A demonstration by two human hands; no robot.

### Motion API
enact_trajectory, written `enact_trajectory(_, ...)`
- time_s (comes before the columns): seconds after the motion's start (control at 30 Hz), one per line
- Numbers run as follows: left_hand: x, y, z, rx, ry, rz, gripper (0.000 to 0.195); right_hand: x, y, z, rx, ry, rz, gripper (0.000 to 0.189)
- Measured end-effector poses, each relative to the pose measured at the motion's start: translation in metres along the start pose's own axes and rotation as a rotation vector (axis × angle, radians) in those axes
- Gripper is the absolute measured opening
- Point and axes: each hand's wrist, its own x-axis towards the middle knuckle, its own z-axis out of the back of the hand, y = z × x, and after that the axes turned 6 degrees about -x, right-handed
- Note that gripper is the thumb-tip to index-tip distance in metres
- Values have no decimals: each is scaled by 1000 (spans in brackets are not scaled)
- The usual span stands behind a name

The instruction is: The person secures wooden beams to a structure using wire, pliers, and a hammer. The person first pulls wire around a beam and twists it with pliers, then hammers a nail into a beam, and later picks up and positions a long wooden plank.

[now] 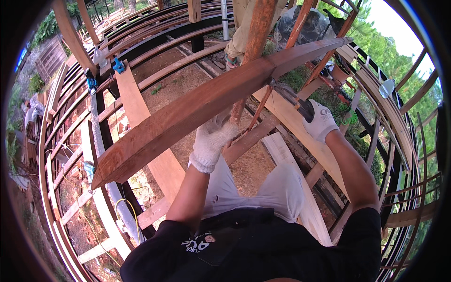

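Note:
A long reddish-brown wooden beam (pixel 197 102) crosses before me at a slant, its far end up to the right. My left hand (pixel 213 142), in a white knit glove, is raised just under the beam beside a rusty metal pole (pixel 259 31). The beam and pole partly hide its fingers, so what it grips is unclear. My right hand (pixel 320 120), in a white glove bearing print, is closed around the black handle of a dark hand tool (pixel 290 98). The tool's other end reaches the beam's underside; its kind is hard to tell.
Pale planks (pixel 132 95) lie across open floor joists (pixel 186 68) with soil beneath. Another person's trousers (pixel 243 21) and sandalled foot (pixel 232 61) show behind the pole. A blue tool (pixel 119 66) rests on a plank. Stacked timber (pixel 387 102) lies right; a yellow cord (pixel 132 208) hangs at left.

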Motion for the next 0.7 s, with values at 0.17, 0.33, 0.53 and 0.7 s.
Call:
enact_trajectory(0.17, 2, -19, 20, -245, -331, -203, 42, 33, -16, -2, -21, -38, 169, 45)
enact_trajectory(0.33, -8, -21, 14, 85, -351, -134, 41, 78, -54, -3, -11, -119, 446, 36)
enact_trajectory(0.53, -3, -23, 20, -10, -266, -174, 41, 105, -59, -18, 27, -214, 513, 34)
enact_trajectory(0.7, -2, -30, 20, 234, -275, -191, 38, 19, -20, -26, 889, 626, 22, 16)
